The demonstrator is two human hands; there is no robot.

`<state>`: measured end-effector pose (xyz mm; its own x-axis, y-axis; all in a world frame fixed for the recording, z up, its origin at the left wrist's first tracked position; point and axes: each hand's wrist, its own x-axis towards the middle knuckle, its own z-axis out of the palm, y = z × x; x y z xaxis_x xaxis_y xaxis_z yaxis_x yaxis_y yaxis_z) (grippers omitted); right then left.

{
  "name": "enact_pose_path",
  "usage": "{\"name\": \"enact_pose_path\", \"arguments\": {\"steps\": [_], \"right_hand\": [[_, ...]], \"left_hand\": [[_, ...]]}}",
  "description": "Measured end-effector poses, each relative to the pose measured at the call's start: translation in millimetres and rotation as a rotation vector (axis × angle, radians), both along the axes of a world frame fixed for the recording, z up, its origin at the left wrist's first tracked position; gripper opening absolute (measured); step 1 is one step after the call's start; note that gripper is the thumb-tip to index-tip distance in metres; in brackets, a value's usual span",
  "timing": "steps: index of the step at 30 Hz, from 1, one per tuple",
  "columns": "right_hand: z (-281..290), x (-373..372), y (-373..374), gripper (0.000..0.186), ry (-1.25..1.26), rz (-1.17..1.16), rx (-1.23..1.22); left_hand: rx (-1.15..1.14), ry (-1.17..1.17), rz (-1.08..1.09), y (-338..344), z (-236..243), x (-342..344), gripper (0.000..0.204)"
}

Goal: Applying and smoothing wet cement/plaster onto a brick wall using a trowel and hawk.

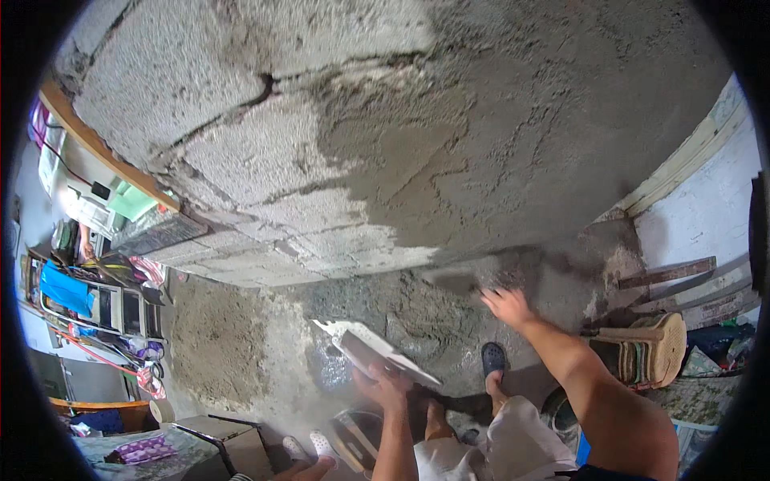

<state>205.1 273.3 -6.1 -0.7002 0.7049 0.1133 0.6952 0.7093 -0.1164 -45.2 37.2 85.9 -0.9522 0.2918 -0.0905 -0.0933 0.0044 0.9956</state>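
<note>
My left hand (383, 385) grips a white, ragged-edged board (413, 365) with a grey strip across it, low over the wet, mortar-smeared floor (313, 305). My right hand (504, 303) reaches toward the foot of the block wall (216, 140), curled on what looks like a grey trowel (449, 278), blurred and partly hidden by my fingers. Dark wet mortar (513, 136) coats the wall's right part; pale blocks and cracked joints show on the left.
A stack of wooden stools (658, 353) stands at right. A cluttered rack (100, 305) with a blue cloth lines the left. At lower left are a cabinet (228, 449) and another person's feet in white clogs (321, 445); a bare arm (85, 240) shows at far left.
</note>
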Motion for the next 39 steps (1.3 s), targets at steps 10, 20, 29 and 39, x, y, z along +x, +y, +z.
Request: {"name": "enact_pose_path", "arguments": {"steps": [10, 20, 29, 39], "right_hand": [[62, 292, -148, 0.028, -0.064, -0.702, -0.393], [35, 391, -230, 0.026, -0.167, -0.961, -0.573], [88, 311, -175, 0.022, 0.107, -0.833, -0.569], [93, 282, -168, 0.017, 0.114, -0.839, -0.644]], "left_hand": [[0.032, 0.799, -0.066, 226, 70, -25, 0.029], [0.066, 0.991, 0.189, 331, 88, -62, 0.033], [0.061, 0.562, 0.281, 292, 23, -145, 0.051], [-0.152, 0.364, 0.423, 215, -64, -80, 0.049]]}}
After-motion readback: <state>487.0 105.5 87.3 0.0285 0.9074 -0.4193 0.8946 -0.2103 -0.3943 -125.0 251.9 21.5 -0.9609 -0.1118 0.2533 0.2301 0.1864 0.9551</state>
